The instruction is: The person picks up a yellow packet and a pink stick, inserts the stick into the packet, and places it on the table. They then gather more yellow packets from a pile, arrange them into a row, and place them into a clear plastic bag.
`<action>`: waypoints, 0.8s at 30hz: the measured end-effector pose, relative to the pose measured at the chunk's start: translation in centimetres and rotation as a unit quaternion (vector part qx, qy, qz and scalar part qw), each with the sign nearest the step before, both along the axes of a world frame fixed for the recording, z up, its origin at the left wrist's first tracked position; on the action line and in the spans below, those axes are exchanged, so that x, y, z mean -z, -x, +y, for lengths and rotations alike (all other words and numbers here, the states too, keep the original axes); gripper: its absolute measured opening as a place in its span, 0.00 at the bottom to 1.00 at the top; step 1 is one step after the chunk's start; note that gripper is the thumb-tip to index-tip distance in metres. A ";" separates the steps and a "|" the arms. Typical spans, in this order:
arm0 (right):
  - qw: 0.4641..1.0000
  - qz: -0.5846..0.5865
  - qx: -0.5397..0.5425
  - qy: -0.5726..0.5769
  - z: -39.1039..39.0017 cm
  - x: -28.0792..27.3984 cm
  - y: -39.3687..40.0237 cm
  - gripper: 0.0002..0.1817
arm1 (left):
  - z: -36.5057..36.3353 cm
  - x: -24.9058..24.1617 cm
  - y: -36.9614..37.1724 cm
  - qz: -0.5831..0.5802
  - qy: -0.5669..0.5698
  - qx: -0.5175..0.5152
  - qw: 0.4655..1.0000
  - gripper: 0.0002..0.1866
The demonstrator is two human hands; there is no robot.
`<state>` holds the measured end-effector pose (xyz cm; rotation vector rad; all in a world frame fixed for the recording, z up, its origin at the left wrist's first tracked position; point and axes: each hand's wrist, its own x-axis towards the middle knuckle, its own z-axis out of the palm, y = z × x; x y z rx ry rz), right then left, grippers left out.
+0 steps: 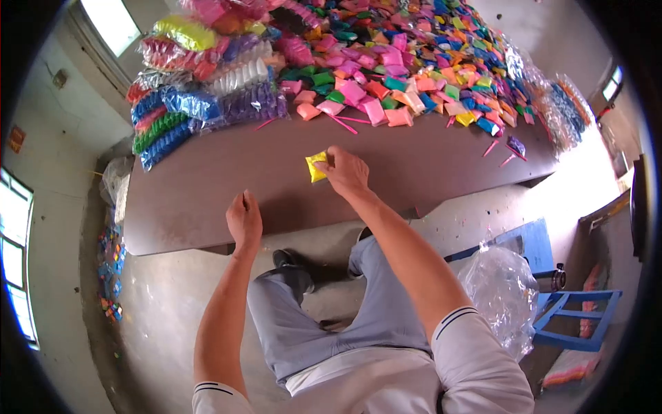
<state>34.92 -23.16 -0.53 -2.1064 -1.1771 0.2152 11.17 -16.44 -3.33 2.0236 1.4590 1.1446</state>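
Note:
A small shiny yellow packet point(316, 168) is pinched by my right hand point(347, 172) above the brown table point(186, 200). My left hand point(245, 219) is closed over the table's near edge, its fingertips pressed together; whether anything is between them is hidden. Beyond my hands lies a big heap of small colourful packets point(393, 86), pink, orange, green, blue and yellow. Thin pink sticks point(345, 125) lie on the tabletop at the foot of the heap.
Bundled clear bags of coloured packets point(196, 103) are stacked at the table's back left, with more bags point(562, 114) at the far right. A clear plastic bag point(502, 293) and a blue stool point(576, 317) are beside me on the right. Packets litter the floor point(152, 303) at left.

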 end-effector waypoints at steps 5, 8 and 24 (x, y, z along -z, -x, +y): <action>0.992 0.034 -0.095 -0.079 -1.3 1.4 -1.0 0.14 | 1.2 -1.9 -1.0 0.150 -0.033 -0.015 0.988 0.19; 0.970 -0.163 -0.101 -0.152 -1.0 2.1 0.3 0.14 | 3.6 -1.6 0.4 0.206 -0.068 -0.013 0.976 0.17; 0.965 -0.157 -0.165 -0.132 2.3 2.3 3.3 0.13 | 4.2 -1.2 0.6 0.249 -0.091 0.026 0.964 0.11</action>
